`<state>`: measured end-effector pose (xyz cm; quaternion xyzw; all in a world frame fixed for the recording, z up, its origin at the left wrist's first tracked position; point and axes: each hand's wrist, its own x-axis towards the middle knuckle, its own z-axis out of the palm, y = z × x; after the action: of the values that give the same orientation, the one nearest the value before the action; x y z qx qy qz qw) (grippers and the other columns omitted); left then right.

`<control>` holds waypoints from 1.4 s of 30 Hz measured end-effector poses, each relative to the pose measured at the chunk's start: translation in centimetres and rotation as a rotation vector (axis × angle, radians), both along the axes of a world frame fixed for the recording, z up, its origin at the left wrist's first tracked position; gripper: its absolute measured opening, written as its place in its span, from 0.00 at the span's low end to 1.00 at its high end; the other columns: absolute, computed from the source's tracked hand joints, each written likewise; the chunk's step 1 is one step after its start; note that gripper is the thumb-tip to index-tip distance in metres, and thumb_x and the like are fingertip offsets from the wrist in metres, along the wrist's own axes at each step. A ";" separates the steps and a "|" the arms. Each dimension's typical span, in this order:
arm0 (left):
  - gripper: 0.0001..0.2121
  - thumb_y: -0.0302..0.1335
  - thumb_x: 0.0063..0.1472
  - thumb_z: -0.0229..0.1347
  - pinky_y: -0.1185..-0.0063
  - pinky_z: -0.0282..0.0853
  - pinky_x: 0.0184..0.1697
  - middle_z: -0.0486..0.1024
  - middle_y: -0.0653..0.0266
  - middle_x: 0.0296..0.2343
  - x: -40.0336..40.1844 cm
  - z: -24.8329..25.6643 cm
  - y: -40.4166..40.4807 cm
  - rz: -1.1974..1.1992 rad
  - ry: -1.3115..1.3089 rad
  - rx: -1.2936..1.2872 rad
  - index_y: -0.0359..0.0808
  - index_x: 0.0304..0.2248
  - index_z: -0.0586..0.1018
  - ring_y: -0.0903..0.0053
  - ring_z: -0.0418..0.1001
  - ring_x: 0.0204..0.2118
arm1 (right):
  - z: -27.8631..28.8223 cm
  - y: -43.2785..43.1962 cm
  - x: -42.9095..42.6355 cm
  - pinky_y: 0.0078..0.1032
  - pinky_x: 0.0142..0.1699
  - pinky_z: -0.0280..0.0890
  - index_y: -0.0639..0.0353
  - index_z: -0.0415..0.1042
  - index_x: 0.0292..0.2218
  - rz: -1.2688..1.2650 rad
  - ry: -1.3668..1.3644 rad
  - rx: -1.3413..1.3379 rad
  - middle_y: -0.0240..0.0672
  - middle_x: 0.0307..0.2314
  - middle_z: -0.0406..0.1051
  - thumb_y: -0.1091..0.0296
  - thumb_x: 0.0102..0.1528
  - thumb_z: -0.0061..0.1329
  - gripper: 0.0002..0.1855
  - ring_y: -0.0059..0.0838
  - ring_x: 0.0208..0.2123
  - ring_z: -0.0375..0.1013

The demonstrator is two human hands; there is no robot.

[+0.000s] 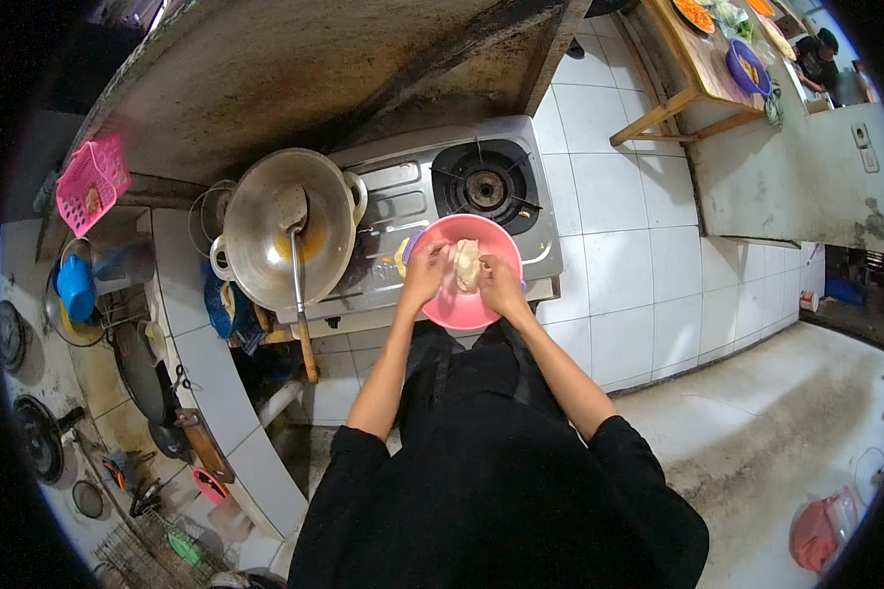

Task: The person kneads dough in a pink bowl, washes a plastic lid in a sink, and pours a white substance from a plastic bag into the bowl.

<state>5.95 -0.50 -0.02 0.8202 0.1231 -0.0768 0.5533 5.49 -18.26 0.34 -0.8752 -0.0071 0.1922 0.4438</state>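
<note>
A pink plastic bowl (510, 254) stands before me at the front of the gas stove (398, 195). Over it, a pale, lumpy piece of food (468, 265), perhaps dough or raw meat, lies between my hands. The fingers of my right hand (499, 283) are closed on its right side. My left hand (426, 274) is at the bowl's left side, close to the piece; its fingers are blurred, so whether it grips is unclear. To the left, a large metal wok (254, 221) sits on the stove with a wooden-handled metal spatula (296, 258) resting in it.
A bare burner (484, 189) is behind the bowl. Pans (140, 368), a blue plastic jug (76, 287) and a pink basket (92, 184) are at left. A wooden table (678, 44) with a purple bowl (740, 66) stands at upper right, near another person (815, 59).
</note>
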 end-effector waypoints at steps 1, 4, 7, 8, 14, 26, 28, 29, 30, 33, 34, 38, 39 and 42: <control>0.17 0.35 0.64 0.45 0.76 0.67 0.43 0.75 0.52 0.35 -0.1 0.1 1.0 -0.061 0.067 -0.100 0.27 0.43 0.72 0.70 0.74 0.40 | 0.2 0.0 0.0 0.37 0.47 0.63 0.71 0.66 0.43 0.003 0.002 -0.001 0.54 0.38 0.68 0.79 0.46 0.44 0.20 0.50 0.41 0.68; 0.17 0.33 0.65 0.45 0.79 0.66 0.47 0.73 0.56 0.39 -0.2 1.2 2.9 -0.136 0.159 -0.185 0.26 0.45 0.70 0.75 0.72 0.43 | 0.3 1.2 0.1 0.39 0.50 0.61 0.70 0.64 0.46 0.224 -0.044 -0.082 0.56 0.45 0.63 0.79 0.45 0.45 0.24 0.52 0.46 0.65; 0.16 0.32 0.65 0.45 0.78 0.66 0.48 0.73 0.55 0.39 -0.2 2.5 2.7 -0.078 0.174 -0.311 0.26 0.45 0.70 0.74 0.72 0.43 | -0.7 1.6 0.0 0.41 0.54 0.58 0.68 0.62 0.50 0.426 -0.340 -0.256 0.58 0.52 0.55 0.80 0.45 0.44 0.28 0.54 0.52 0.58; 0.16 0.32 0.65 0.45 0.78 0.66 0.48 0.73 0.55 0.40 -0.5 2.4 2.7 -0.068 0.146 -0.314 0.26 0.45 0.70 0.74 0.71 0.43 | -1.0 1.9 -0.1 0.41 0.57 0.54 0.70 0.59 0.51 0.502 -0.405 -0.318 0.59 0.53 0.52 0.80 0.46 0.43 0.29 0.54 0.55 0.54; 0.15 0.30 0.64 0.46 0.78 0.66 0.47 0.73 0.54 0.40 -1.2 2.0 2.4 -0.006 0.095 -0.337 0.26 0.45 0.71 0.74 0.71 0.44 | -2.5 2.8 -0.9 0.43 0.63 0.42 0.79 0.50 0.54 0.678 -0.517 -0.527 0.58 0.56 0.48 0.77 0.43 0.44 0.37 0.54 0.59 0.47; 0.15 0.31 0.63 0.46 0.78 0.66 0.45 0.75 0.55 0.36 -1.1 1.6 2.1 0.016 0.037 -0.326 0.26 0.42 0.73 0.74 0.73 0.41 | -3.9 3.4 -1.2 0.46 0.60 0.47 0.81 0.56 0.51 0.650 -0.588 -0.553 0.62 0.53 0.53 0.76 0.45 0.41 0.31 0.58 0.56 0.52; 0.15 0.30 0.63 0.46 0.79 0.66 0.45 0.75 0.56 0.36 -1.2 1.4 2.2 0.024 0.014 -0.335 0.26 0.42 0.73 0.75 0.73 0.41 | -3.6 3.6 -1.3 0.46 0.58 0.52 0.80 0.57 0.51 0.669 -0.575 -0.571 0.61 0.53 0.52 0.76 0.48 0.39 0.28 0.62 0.55 0.54; 0.15 0.30 0.63 0.46 0.79 0.66 0.45 0.75 0.56 0.36 -1.2 1.6 2.3 0.022 0.029 -0.331 0.26 0.42 0.72 0.75 0.73 0.40 | -3.4 3.7 -1.5 0.46 0.57 0.53 0.81 0.59 0.49 0.644 -0.594 -0.579 0.62 0.52 0.54 0.77 0.47 0.40 0.27 0.61 0.52 0.58; 0.15 0.30 0.63 0.46 0.79 0.66 0.44 0.75 0.57 0.36 -1.1 1.7 2.3 0.020 0.045 -0.328 0.26 0.42 0.72 0.75 0.73 0.40 | -3.2 3.7 -1.5 0.45 0.57 0.54 0.82 0.60 0.47 0.620 -0.612 -0.587 0.64 0.50 0.56 0.77 0.46 0.41 0.26 0.60 0.49 0.62; 0.15 0.32 0.64 0.46 0.78 0.67 0.46 0.74 0.56 0.40 -1.1 1.6 2.3 0.023 0.085 -0.397 0.29 0.44 0.71 0.74 0.72 0.42 | -2.5 2.7 0.1 0.41 0.54 0.58 0.76 0.63 0.46 0.655 -0.557 -0.370 0.60 0.44 0.65 0.76 0.43 0.47 0.26 0.54 0.42 0.69; 0.15 0.32 0.64 0.46 0.78 0.67 0.46 0.74 0.56 0.40 -1.1 1.4 2.7 0.022 0.080 -0.391 0.29 0.44 0.71 0.74 0.72 0.42 | -2.3 2.4 0.7 0.41 0.54 0.58 0.76 0.63 0.46 0.652 -0.563 -0.366 0.60 0.44 0.65 0.76 0.43 0.47 0.26 0.54 0.42 0.69; 0.15 0.33 0.64 0.46 0.78 0.68 0.45 0.73 0.56 0.40 -0.9 1.2 3.2 0.030 0.090 -0.330 0.30 0.45 0.71 0.74 0.72 0.41 | -0.2 1.1 3.1 0.37 0.41 0.66 0.64 0.69 0.42 0.638 -0.212 -0.028 0.50 0.33 0.72 0.73 0.42 0.54 0.22 0.46 0.34 0.73; 0.15 0.32 0.64 0.47 0.78 0.68 0.45 0.73 0.56 0.40 -0.9 1.3 3.2 0.041 0.098 -0.329 0.30 0.45 0.71 0.74 0.73 0.41 | -0.6 0.8 3.4 0.36 0.40 0.66 0.65 0.70 0.39 0.458 -0.121 0.162 0.50 0.31 0.72 0.74 0.43 0.53 0.18 0.48 0.34 0.72; 0.15 0.32 0.64 0.46 0.78 0.69 0.44 0.73 0.58 0.40 -1.1 1.0 3.3 0.014 0.057 -0.298 0.30 0.45 0.71 0.74 0.73 0.41 | -0.5 1.0 3.8 0.36 0.40 0.65 0.68 0.70 0.31 0.211 -0.027 0.341 0.48 0.26 0.71 0.78 0.45 0.50 0.09 0.49 0.34 0.71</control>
<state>4.88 2.78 0.94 0.7256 0.1316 -0.1139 0.6658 9.29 -17.25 -0.18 -0.7842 -0.1372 0.2218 0.5631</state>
